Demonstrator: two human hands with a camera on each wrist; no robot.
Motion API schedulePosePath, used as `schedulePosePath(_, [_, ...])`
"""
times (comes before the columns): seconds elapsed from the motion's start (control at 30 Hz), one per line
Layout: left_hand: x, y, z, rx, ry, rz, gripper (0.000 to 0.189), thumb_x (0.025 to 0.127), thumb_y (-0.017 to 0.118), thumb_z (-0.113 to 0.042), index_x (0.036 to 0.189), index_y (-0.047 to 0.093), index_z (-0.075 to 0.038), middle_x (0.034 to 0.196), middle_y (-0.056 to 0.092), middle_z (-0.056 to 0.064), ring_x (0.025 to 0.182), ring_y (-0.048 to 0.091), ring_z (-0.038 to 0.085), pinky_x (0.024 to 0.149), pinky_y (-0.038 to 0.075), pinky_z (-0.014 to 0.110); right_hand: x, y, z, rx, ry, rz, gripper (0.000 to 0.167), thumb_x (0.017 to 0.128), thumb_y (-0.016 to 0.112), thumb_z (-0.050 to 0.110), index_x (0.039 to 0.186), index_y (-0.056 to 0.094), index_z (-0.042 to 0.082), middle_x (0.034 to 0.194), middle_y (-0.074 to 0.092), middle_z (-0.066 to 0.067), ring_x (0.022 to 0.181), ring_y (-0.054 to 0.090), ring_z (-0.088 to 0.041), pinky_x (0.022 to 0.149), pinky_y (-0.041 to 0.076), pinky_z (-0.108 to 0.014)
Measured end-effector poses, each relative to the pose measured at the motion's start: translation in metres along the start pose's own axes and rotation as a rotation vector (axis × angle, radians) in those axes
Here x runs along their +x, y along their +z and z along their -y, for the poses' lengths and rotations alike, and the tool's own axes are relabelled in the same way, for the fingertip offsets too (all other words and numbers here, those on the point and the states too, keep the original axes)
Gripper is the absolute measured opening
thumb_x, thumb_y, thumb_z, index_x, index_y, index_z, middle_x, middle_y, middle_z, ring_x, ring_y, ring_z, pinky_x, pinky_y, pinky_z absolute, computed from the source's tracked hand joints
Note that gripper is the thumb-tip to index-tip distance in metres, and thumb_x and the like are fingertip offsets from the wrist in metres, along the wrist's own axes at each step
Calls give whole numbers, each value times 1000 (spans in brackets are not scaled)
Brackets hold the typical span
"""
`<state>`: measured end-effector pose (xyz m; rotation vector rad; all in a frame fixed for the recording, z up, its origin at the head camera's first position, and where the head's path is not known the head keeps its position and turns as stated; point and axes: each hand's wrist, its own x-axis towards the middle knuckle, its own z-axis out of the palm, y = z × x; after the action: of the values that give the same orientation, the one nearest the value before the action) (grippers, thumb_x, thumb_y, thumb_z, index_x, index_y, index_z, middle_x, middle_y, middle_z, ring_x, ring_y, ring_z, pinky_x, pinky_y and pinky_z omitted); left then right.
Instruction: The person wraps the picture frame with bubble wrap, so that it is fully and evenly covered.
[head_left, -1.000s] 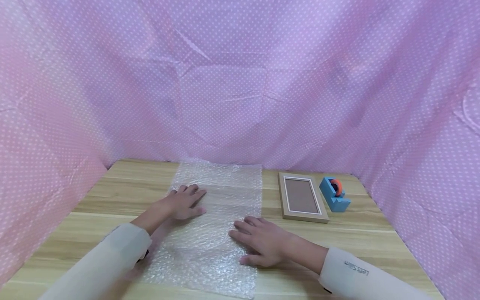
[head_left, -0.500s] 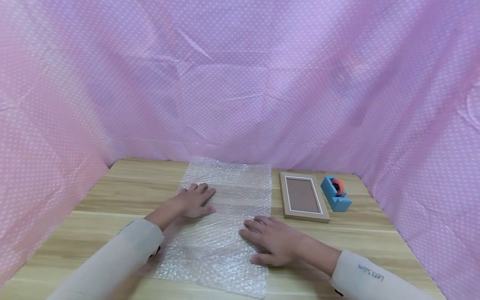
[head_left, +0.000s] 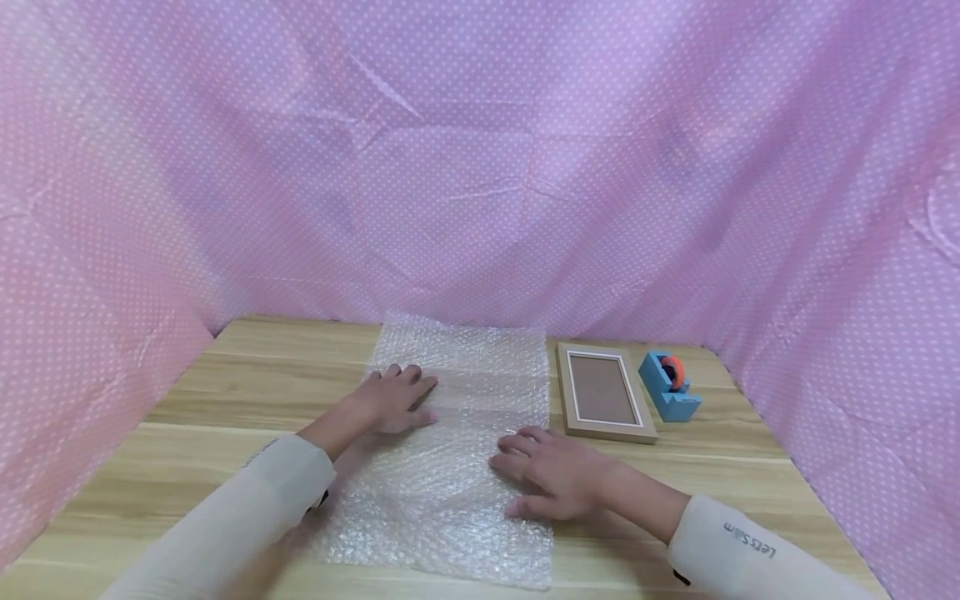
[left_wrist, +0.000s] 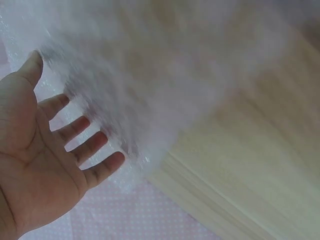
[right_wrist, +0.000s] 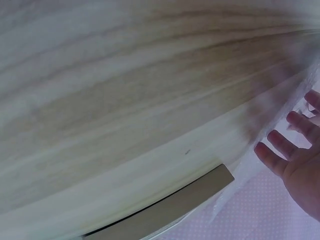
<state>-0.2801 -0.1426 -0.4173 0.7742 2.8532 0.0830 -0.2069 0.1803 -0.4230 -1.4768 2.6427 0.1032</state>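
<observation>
A clear sheet of bubble wrap (head_left: 450, 492) lies flat on the wooden table (head_left: 202, 450). On its left part, about halfway up, rests my left hand (head_left: 393, 402) with the fingers spread. My right hand (head_left: 558, 473) lies lower, across the sheet's right edge, its fingers extended toward the middle. In the left wrist view the left fingertips (left_wrist: 102, 137) touch the wrap from the palm side. The right wrist view shows the right fingers (right_wrist: 280, 145) straight at the wrap's edge. Neither hand holds anything.
Right of the wrap lies a wooden picture frame (head_left: 647, 434) with a white inner border. Beside it stands a blue tape dispenser (head_left: 678, 407) carrying an orange roll (head_left: 675, 372). Pink dotted cloth (head_left: 480, 208) hangs behind the table and at both sides.
The bubble wrap has slid to the right, closer to the picture frame, and both hands have moved right along with it. The frame and tape dispenser stay in place.
</observation>
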Motion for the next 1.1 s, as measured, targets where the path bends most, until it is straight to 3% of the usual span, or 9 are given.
schedulePosePath(0.2, [1, -2, 5, 29, 40, -44, 64, 101, 57, -53, 152, 50, -16, 144, 51, 19, 130, 47, 43, 107, 38, 68, 4, 2, -4, 4, 3, -74, 50, 104, 43, 60, 138, 54, 24, 143, 56, -7, 135, 49, -32, 113, 40, -53])
schedulePosePath(0.37, [0, -5, 10, 25, 69, -72, 53, 99, 63, -49, 141, 60, -18, 132, 56, 14, 120, 51, 37, 100, 45, 63, 4, 3, -7, 31, 5, -99, 47, 103, 48, 58, 134, 55, 24, 141, 56, -5, 135, 48, -32, 112, 42, -54])
schedulePosePath(0.6, [-6, -10, 15, -9, 126, -118, 36, 95, 71, -43, 119, 68, -18, 148, 50, 16, 129, 48, 42, 100, 45, 67, 0, 5, -13, 84, 31, -75, 46, 104, 51, 52, 140, 52, 24, 149, 51, -3, 142, 42, -30, 117, 34, -53])
schedulePosePath(0.83, [-7, -8, 21, 9, 188, -94, 33, 94, 70, -47, 110, 64, -19, 150, 51, 14, 136, 46, 40, 106, 43, 63, -1, 3, -17, 119, 45, -81, 44, 101, 57, 42, 141, 53, 23, 152, 48, -1, 143, 40, -27, 117, 34, -51])
schedulePosePath(0.97, [-11, -8, 21, 28, 209, -79, 35, 96, 67, -51, 112, 62, -20, 143, 57, 10, 128, 53, 35, 103, 46, 57, 0, 1, -18, 128, 54, -80, 46, 99, 58, 36, 141, 53, 20, 151, 48, -2, 143, 40, -27, 117, 35, -51])
schedulePosePath(1.1, [-13, -9, 21, 30, 212, -60, 41, 97, 65, -53, 119, 61, -19, 136, 59, 7, 118, 56, 32, 96, 51, 55, 1, 3, -13, 62, 46, -127, 47, 94, 60, 31, 138, 56, 17, 143, 54, -4, 134, 48, -28, 112, 41, -51])
